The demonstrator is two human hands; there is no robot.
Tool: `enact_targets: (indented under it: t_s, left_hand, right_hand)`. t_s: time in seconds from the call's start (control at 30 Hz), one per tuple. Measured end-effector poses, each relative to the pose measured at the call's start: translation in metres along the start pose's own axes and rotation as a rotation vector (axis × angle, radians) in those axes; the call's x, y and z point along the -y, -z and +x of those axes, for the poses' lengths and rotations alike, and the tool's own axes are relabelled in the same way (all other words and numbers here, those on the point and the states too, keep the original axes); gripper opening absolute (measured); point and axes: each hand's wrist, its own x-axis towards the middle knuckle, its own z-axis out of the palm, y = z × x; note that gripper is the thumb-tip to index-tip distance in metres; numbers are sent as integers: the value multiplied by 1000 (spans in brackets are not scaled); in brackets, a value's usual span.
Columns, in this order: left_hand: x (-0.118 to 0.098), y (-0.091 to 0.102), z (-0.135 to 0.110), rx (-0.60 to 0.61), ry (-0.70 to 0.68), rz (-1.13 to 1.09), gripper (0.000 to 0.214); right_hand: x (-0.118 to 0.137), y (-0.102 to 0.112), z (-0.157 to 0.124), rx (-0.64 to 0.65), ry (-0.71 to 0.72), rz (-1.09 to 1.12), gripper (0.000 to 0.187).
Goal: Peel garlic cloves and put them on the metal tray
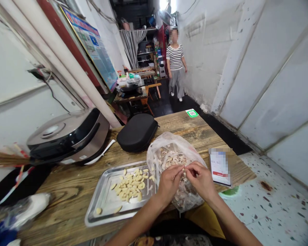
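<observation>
My left hand (171, 179) and my right hand (199, 177) meet over an open clear plastic bag (166, 139). Fingertips of both are pinched together on a small pale garlic clove (184, 168), mostly covered by the fingers. Inside the bag lies a heap of dry garlic skins (176, 153). To the left of my left hand, a shallow metal tray (97, 194) carries many peeled, cream-coloured garlic cloves (130, 182). Most are piled near its middle, and a few lie apart toward its near edge. The bag's left side overlaps the tray's right end.
On the wooden table (69, 205) are a black zip case (137, 131), a rice cooker (69, 136), a phone (220, 169) by the right edge, and a green QR card (192, 113). A plastic-wrapped bundle (28, 212) lies at left. A person (175, 65) stands in the aisle behind.
</observation>
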Motion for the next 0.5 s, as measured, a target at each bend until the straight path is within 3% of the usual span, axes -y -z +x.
enact_targets:
  t_s: [0.17,0.27,0.37,0.5]
  left_hand:
    - [-2,0,3,-67,304,-231,23]
    - [-4,0,5,-65,406,-342,25]
    - [-5,1,5,-63,460,-366,28]
    - [-5,9,2,-78,380,-118,21]
  right_hand:
    - [-11,-3,2,-34,-105,37,14]
    - [-18,-5,2,10,-135,-39,17]
    - [-20,-6,0,84,-116,-145,21]
    - [-23,-8,-5,203,-28,-179,24]
